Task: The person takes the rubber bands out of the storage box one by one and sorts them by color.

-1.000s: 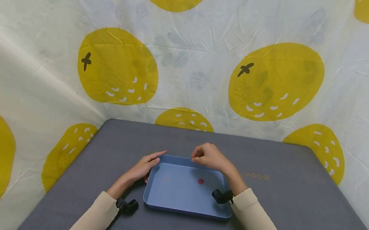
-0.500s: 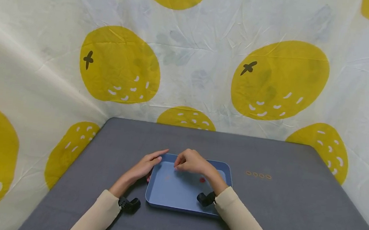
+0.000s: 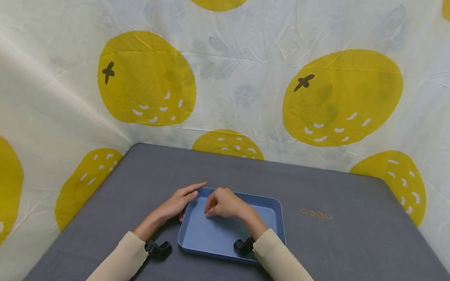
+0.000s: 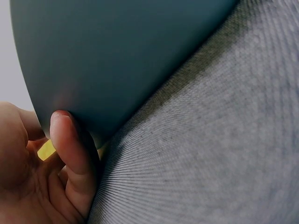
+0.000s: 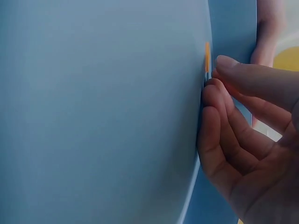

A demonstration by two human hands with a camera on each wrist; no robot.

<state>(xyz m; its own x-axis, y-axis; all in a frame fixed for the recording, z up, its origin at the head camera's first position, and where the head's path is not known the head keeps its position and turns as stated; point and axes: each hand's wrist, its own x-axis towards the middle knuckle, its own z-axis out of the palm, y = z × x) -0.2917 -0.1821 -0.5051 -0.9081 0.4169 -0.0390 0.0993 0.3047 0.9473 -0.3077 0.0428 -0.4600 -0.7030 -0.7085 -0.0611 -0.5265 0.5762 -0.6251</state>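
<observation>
Touching blue tray point(image 3: 214, 244): left hand point(image 3: 177, 203); right hand point(image 3: 225, 203) beside orange band point(image 5: 207, 57) inside.

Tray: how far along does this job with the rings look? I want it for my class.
Apparently done: four orange rings lie in a row on the table, right of the tray.
In hand: the left hand touches the tray; the right hand has its fingers beside an orange piece inside.
Left: probably that piece; the right arm may hide more.

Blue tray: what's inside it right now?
A small orange piece shows beside the right hand. That hand and its arm block part of the blue tray; anything beneath is hidden.
</observation>
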